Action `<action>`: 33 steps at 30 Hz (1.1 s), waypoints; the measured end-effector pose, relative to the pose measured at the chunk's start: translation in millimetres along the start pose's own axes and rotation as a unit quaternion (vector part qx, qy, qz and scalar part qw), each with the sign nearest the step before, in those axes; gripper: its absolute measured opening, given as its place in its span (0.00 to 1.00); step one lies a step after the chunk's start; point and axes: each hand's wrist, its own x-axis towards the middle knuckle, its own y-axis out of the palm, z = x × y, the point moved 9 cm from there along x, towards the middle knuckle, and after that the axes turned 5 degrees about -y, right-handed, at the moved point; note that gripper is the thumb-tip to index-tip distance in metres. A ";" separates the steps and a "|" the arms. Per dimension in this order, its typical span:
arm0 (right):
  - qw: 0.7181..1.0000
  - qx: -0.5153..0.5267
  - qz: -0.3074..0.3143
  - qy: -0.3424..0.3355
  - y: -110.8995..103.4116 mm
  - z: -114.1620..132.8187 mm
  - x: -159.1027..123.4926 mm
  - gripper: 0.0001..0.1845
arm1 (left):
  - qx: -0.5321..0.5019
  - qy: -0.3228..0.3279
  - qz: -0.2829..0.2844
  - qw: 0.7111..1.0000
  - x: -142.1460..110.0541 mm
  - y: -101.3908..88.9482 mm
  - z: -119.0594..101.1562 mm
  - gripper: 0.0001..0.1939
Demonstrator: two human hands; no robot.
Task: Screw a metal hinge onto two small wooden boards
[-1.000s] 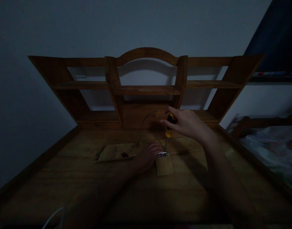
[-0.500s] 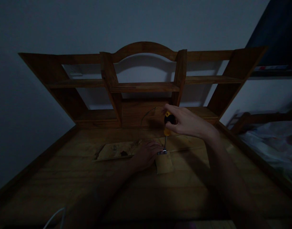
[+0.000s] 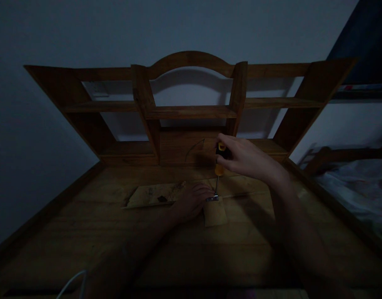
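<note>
One screwdriver (image 3: 219, 170) is gripped by its handle in the fingers of the right hand (image 3: 240, 155), its shaft angled down to a small metal piece (image 3: 212, 199) at a pale block (image 3: 215, 214). Just beside that piece, the left hand (image 3: 193, 201) is placed, its grip indiscernible.

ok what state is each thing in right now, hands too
right hand: closed around the screwdriver's handle
screwdriver: slightly tilted, tip down at the metal piece
metal piece: at the far edge of the small wooden piece
small wooden piece: lying flat
left hand: palm down, fingers near the metal piece; contact unclear
long board: lying down, stained
white cable: bent
shelf unit: upright
</note>
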 end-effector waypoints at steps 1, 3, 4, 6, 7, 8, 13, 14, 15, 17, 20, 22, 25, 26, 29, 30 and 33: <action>1.000 -0.027 -0.002 0.011 -0.2 -1.6 0.0 0.13 | -0.007 -0.002 -0.002 1.000 0.0 -0.1 0.8 0.19; 0.996 -0.077 -0.003 0.039 -0.9 -5.8 -0.5 0.18 | -0.019 -0.005 -0.002 1.000 -0.1 0.1 2.2 0.19; 0.995 -0.091 -0.001 0.050 -1.4 -7.4 -0.8 0.19 | -0.023 -0.004 -0.002 1.000 -0.3 0.2 2.4 0.19; 0.995 -0.081 0.004 0.051 -2.2 -7.5 -1.3 0.16 | -0.026 -0.001 -0.001 1.000 -0.9 0.5 2.1 0.20; 0.997 -0.060 0.007 0.041 -2.0 -6.0 -1.4 0.13 | -0.026 -0.003 -0.001 1.000 -1.1 0.6 2.3 0.20; 0.999 -0.035 0.011 0.030 -1.6 -4.0 -1.5 0.10 | -0.026 -0.005 0.000 1.000 -1.2 0.7 2.6 0.20; 0.999 -0.030 -0.002 0.031 -2.2 -1.4 -1.2 0.14 | -0.023 -0.013 0.004 1.000 -1.2 1.5 3.4 0.20; 0.997 -0.062 -0.009 0.046 -3.1 -3.3 -1.2 0.18 | -0.020 -0.012 0.005 1.000 -1.2 1.3 3.4 0.20; 0.994 -0.090 -0.011 0.061 -3.7 -5.3 -1.1 0.20 | -0.017 -0.011 0.006 1.000 -1.2 1.1 3.4 0.20; 0.991 -0.111 -0.011 0.076 -4.3 -8.2 -0.8 0.21 | -0.014 -0.012 0.008 1.000 -1.0 0.5 3.7 0.21; 0.999 -0.035 0.004 0.040 -2.2 -5.1 0.4 0.12 | -0.012 -0.017 -0.002 1.000 -0.7 -2.6 4.2 0.21; 1.000 0.019 0.017 0.010 -0.6 -0.6 0.4 0.09 | -0.009 -0.019 -0.013 1.000 -0.7 -4.8 4.0 0.20; 1.000 -0.017 0.007 0.021 -2.1 -0.8 -0.1 0.14 | -0.008 -0.022 -0.018 1.000 -0.8 -6.4 2.7 0.20; 0.998 -0.052 -0.003 0.035 -3.6 -1.9 -0.3 0.19 | -0.009 -0.023 -0.016 1.000 -0.8 -6.5 2.1 0.20; 0.992 -0.110 -0.014 0.058 -4.0 -2.9 0.0 0.26 | -0.010 -0.025 -0.013 1.000 -0.5 -7.6 1.0 0.20; 0.993 -0.107 -0.014 0.056 -3.3 -2.3 0.4 0.25 | -0.009 -0.025 -0.011 1.000 -0.5 -7.6 0.7 0.19; 0.996 -0.079 -0.018 0.038 -2.0 -0.8 1.3 0.22 | -0.010 -0.025 -0.004 1.000 -0.5 -6.7 1.2 0.19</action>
